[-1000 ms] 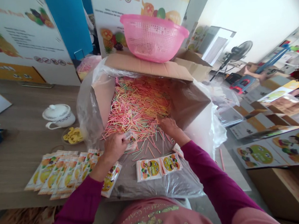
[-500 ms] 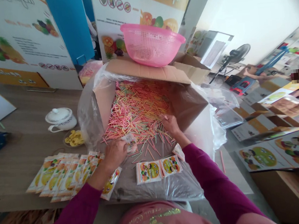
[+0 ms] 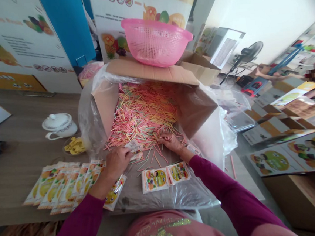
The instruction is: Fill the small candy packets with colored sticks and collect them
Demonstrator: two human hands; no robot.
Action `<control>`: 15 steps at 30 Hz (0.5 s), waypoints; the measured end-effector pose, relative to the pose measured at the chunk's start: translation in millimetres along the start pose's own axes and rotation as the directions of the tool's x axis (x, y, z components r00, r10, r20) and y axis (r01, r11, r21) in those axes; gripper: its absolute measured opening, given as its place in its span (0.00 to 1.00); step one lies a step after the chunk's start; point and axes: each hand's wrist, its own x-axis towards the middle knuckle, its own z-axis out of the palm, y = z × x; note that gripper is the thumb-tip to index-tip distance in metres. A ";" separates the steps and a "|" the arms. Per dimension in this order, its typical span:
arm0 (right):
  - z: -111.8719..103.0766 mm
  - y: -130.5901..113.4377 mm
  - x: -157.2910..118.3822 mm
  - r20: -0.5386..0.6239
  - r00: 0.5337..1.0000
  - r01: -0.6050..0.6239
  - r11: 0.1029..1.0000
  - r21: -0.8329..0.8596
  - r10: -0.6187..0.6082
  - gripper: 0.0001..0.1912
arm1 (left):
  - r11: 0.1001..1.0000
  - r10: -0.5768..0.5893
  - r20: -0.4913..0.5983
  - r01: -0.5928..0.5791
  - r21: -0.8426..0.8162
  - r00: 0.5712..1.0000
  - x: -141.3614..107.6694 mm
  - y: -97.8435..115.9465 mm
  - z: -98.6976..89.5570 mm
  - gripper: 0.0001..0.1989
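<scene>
- Since the frame half a second ago, the right hand (image 3: 171, 142) has moved toward the body and leftward, closing some of the gap to the left hand (image 3: 117, 161); on my feed the camera has also shifted slightly.
- I see the left hand pinching a small white printed packet (image 3: 134, 147) between thumb and fingers, at the front edge of the heap.
- On the right, I can make out fingers curled together, knuckles up, but I cannot tell whether anything is pinched between them.
- What matters most to me is the line between the hands: the packet sits between them, left of the right fingertips and slightly nearer the body. The left hand is nearer, being on it; the right is a short way off.
- Fingers cover part of the packet, so I cannot read its long axis surely.
- Thin pink, yellow and pale green sticks (image 3: 137, 116) lie at many angles, heaped inside the tipped brown cardboard carton (image 3: 198, 106) and spilling out of its mouth. They lie just beyond the left grip and directly about the right fingers; a few loose ones are nearer the body, many pointing roughly that way.
</scene>
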 end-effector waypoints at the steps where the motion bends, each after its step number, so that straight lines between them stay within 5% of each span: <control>1: -1.6 0.3 -0.1 0.017 1.000 0.013 1.000 -0.021 -0.013 0.22 | 1.000 0.003 0.001 -0.003 -0.016 1.000 1.5 -1.7 0.0 0.11; 7: -2.4 -0.8 -2.2 0.122 0.991 0.074 0.982 -0.175 -0.053 0.16 | 0.984 -0.007 -0.041 -0.001 -0.177 0.999 7.2 -7.2 -2.4 0.09; 11: -1.9 -19.1 3.3 -0.128 0.992 0.028 0.996 0.080 -0.017 0.25 | 0.951 -0.001 -0.216 -0.066 -0.303 0.976 5.7 -7.8 -11.4 0.06; 15: -8.4 -72.6 10.7 -0.351 0.934 0.115 0.878 0.465 0.064 0.23 | 0.829 -0.023 -0.351 -0.178 -0.530 0.936 4.1 9.0 -14.7 0.04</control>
